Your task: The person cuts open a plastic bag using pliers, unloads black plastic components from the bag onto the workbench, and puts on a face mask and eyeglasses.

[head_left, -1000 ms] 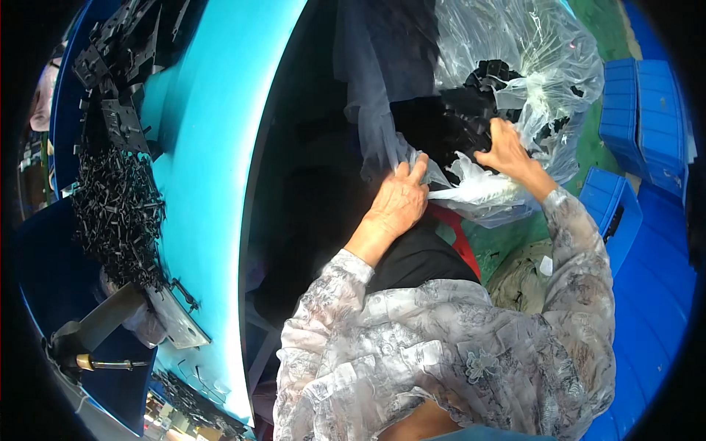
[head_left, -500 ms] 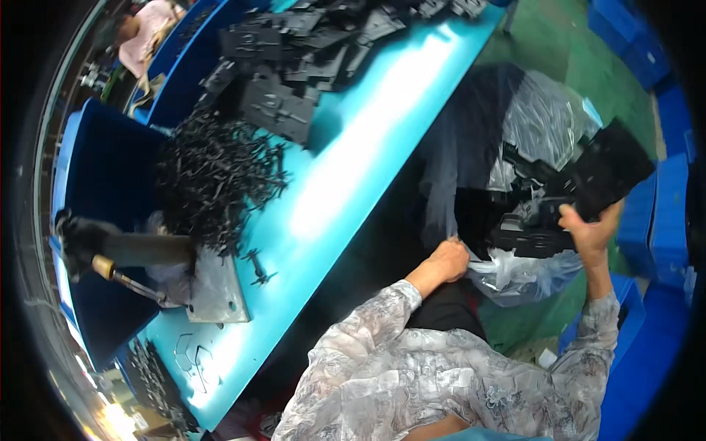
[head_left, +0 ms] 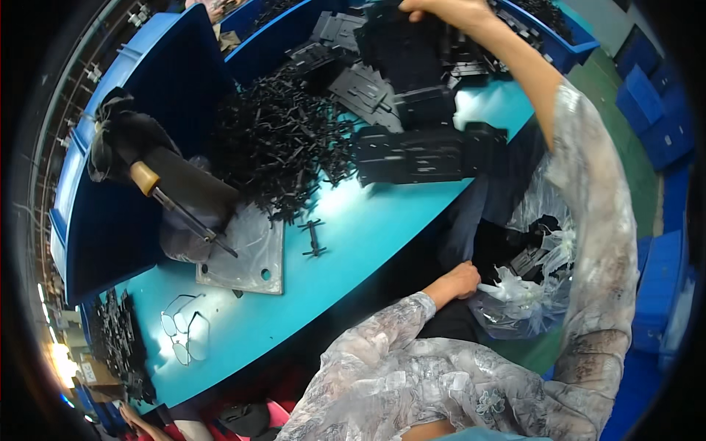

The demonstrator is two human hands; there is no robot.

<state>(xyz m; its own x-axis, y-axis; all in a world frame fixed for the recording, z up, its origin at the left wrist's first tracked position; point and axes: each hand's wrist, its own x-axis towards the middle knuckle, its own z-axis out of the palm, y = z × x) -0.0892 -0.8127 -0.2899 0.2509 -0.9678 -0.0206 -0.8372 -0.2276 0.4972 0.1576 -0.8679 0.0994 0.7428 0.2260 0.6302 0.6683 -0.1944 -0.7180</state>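
Note:
My right hand point(head_left: 448, 10) reaches over the far part of the turquoise table, its fingers closed on the top of a black plastic part point(head_left: 408, 55). Below it hangs or lies a wide, stepped black piece point(head_left: 415, 156), slightly blurred; whether the two are joined I cannot tell. Nearer to me, my left hand point(head_left: 462, 281) is a fist on the gathered rim of a clear plastic bag point(head_left: 515, 305), to the right of the table. Inside the bag more black plastic parts point(head_left: 528, 259) show. Flat grey-black panels point(head_left: 365, 95) lie heaped behind the held part.
On the table point(head_left: 294, 301) are a heap of small black pieces point(head_left: 283, 140), a metal plate point(head_left: 246, 275) under a post, a yellow-handled tool point(head_left: 145, 178) and eyeglasses point(head_left: 179, 334). Blue bins point(head_left: 140, 66) line the left and far sides. Another person's hand point(head_left: 140, 422) shows lower left.
My right hand has swung from above the bag up and left over the table, carrying the black plastic part. My left hand keeps hold of the bag's rim. The view has shifted leftward.

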